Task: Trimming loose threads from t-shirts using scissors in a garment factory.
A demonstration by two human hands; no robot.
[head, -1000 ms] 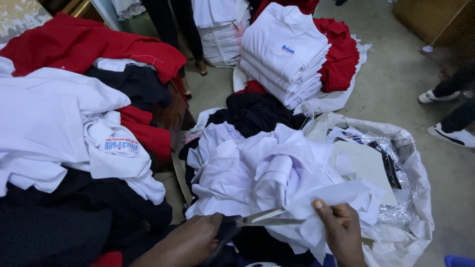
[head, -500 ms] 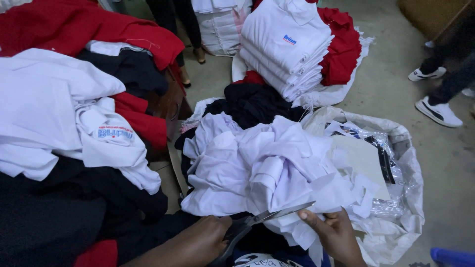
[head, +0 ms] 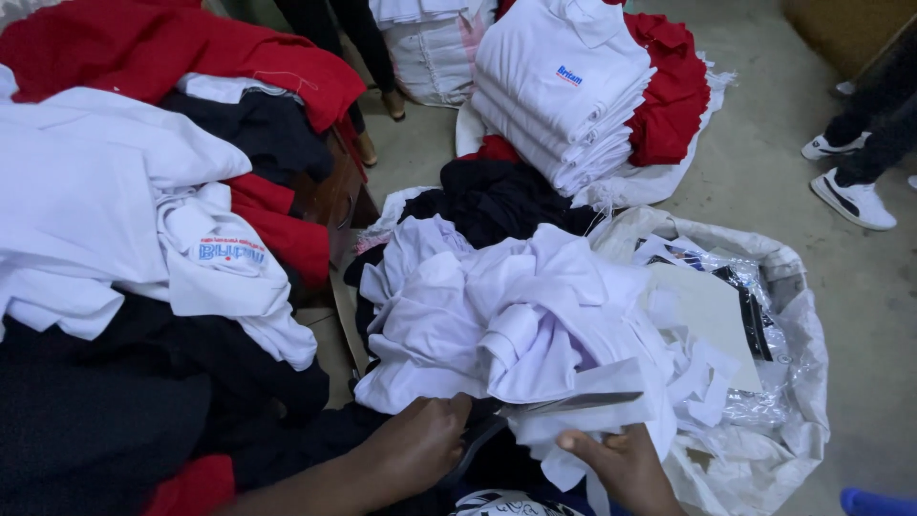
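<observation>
My left hand (head: pixel 420 444) grips the handles of a pair of scissors (head: pixel 564 404), whose blades point right across a piece of white cloth (head: pixel 611 382). My right hand (head: pixel 621 463) holds that white cloth from below, thumb on top near the blades. The cloth belongs to a crumpled heap of white garments (head: pixel 497 306) right in front of me. Whether the blades are cutting the fabric is hard to tell.
A pile of white, black and red garments (head: pixel 143 220) lies at my left. A folded stack of white shirts (head: pixel 564 96) rests on red cloth at the back. A white sack (head: pixel 793 382) with scraps and plastic is at right. Another person's legs and white shoes (head: pixel 855 196) stand far right.
The view has shifted slightly. My right hand has slid down under the white cloth, and the scissors' blades now lie further across it.
</observation>
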